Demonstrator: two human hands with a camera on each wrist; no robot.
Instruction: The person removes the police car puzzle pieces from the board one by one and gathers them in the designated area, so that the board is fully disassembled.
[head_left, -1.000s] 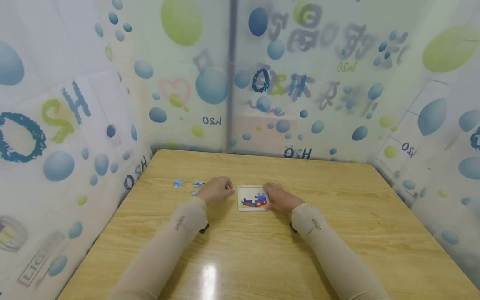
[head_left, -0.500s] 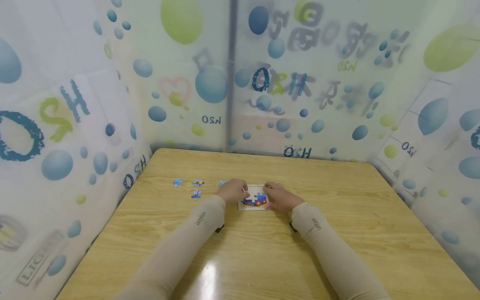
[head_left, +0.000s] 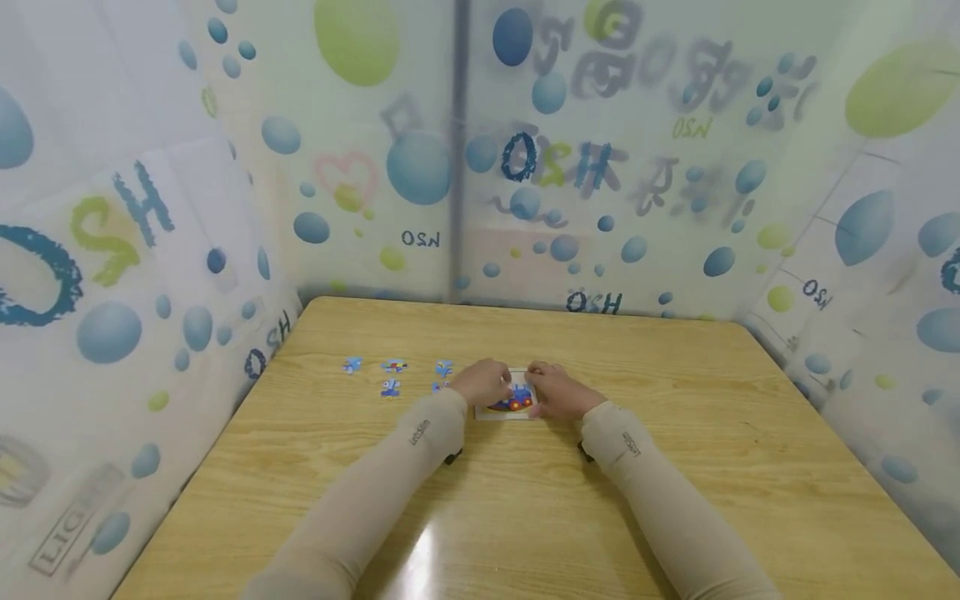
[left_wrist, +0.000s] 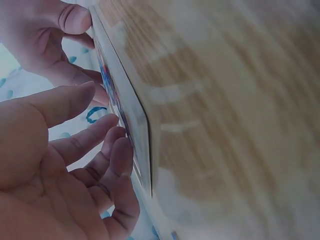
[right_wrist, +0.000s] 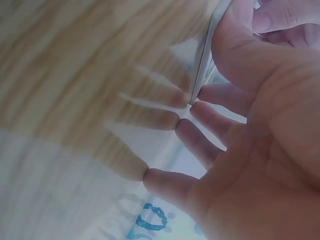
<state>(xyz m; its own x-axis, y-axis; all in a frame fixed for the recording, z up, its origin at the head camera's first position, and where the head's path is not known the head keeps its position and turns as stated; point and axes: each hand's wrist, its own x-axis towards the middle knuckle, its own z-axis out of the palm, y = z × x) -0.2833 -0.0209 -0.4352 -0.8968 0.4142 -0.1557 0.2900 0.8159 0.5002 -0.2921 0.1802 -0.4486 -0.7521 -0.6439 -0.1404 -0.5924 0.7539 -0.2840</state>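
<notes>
Rectangular, white-rimmed picture-puzzle tray [left_wrist: 140,132]: lay flat on tan wood-grain table [head_left: 525,500]; seemed light, stiff, best held by its rim. Right hand [head_left: 561,393] gripped its right end; left hand [head_left: 482,384], thumb and fingers parted, overhung its left.

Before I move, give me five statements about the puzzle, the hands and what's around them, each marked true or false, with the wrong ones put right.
1. The right hand touches the puzzle board. True.
2. The left hand lies well away from the board. False: the left hand is over the board's left part.
3. The loose pieces lie to the right of the board. False: the loose pieces lie on the table to its left.
4. Red circles show in the picture on the board. True.
5. Both sleeves are black. False: the sleeves are pale beige.
</notes>
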